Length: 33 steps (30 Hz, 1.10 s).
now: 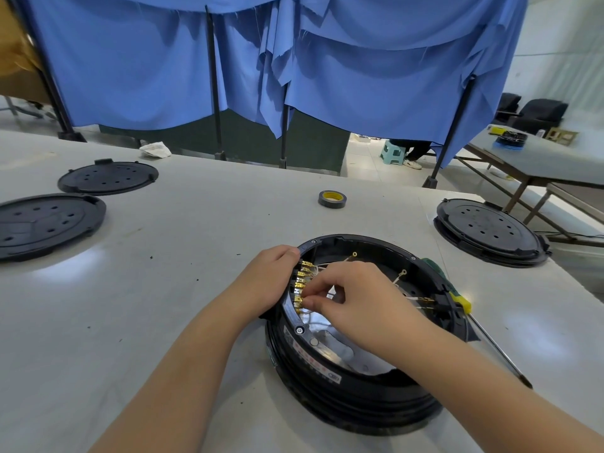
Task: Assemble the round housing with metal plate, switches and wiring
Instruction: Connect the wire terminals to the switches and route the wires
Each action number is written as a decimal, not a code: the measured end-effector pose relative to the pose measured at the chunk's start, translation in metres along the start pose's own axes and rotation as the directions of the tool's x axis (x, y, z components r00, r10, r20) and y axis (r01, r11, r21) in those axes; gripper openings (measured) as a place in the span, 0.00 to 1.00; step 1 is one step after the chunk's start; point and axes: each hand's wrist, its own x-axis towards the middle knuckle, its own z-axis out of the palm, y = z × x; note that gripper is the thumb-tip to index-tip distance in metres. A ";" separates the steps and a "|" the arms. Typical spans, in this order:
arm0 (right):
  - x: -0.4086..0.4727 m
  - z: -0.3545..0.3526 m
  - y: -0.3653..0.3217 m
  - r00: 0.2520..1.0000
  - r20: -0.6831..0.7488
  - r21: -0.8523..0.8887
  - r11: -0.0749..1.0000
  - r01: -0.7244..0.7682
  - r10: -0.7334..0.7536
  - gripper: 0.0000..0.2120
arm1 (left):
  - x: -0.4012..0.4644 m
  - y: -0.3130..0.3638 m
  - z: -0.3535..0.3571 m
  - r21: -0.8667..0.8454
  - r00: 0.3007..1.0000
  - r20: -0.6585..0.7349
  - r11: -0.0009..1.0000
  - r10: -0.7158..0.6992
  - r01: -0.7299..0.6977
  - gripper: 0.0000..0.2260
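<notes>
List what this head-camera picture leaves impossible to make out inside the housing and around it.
- Right hand covers the middle of the round housing.
- Label print: too small.
- Left hand fingertips hidden behind the rim.
- Screwdriver handle partly behind the housing.

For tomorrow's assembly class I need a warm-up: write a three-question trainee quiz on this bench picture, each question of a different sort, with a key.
1. True or false: the right hand pinches at the row of brass terminals inside the round housing.
2. Where does the left hand rest? A) on the tape roll B) on the housing's left rim C) on the screwdriver
3. How many black perforated covers lie on the table apart from the housing?

Key: 1 true. 2 B. 3 three: two at far left, one at right.
</notes>
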 end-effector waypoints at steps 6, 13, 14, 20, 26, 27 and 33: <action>0.000 0.002 0.000 1.000 -0.016 -0.024 1.000 0.004 -0.004 0.02 | 0.001 0.001 0.002 -0.008 1.000 -0.016 1.000 0.006 -0.006 0.14; 0.001 0.003 -0.003 0.999 -0.016 -0.072 0.996 0.045 -0.046 0.03 | 0.001 0.001 0.003 -0.001 1.000 -0.022 1.000 -0.010 0.010 0.14; 0.001 0.003 -0.004 0.998 -0.009 -0.090 0.994 0.062 -0.063 0.03 | 0.001 0.001 0.003 -0.003 1.000 -0.022 1.000 -0.012 0.012 0.15; 0.002 0.002 -0.004 0.995 -0.007 -0.115 0.989 0.097 -0.099 0.03 | 0.002 0.001 0.004 -0.016 1.000 -0.027 1.000 -0.010 0.010 0.13; 0.002 0.004 -0.004 0.997 -0.031 -0.084 0.994 0.069 -0.072 0.03 | 0.003 0.001 0.004 -0.016 0.999 -0.032 1.000 -0.007 0.006 0.13; 0.002 0.004 -0.004 0.996 -0.027 -0.097 0.992 0.083 -0.086 0.03 | 0.003 0.001 0.004 -0.016 1.000 -0.031 1.000 -0.007 0.007 0.13; 0.003 0.004 -0.006 0.986 -0.020 -0.172 0.972 0.157 -0.163 0.04 | 0.003 0.001 0.004 -0.016 0.999 -0.030 1.000 -0.015 0.015 0.13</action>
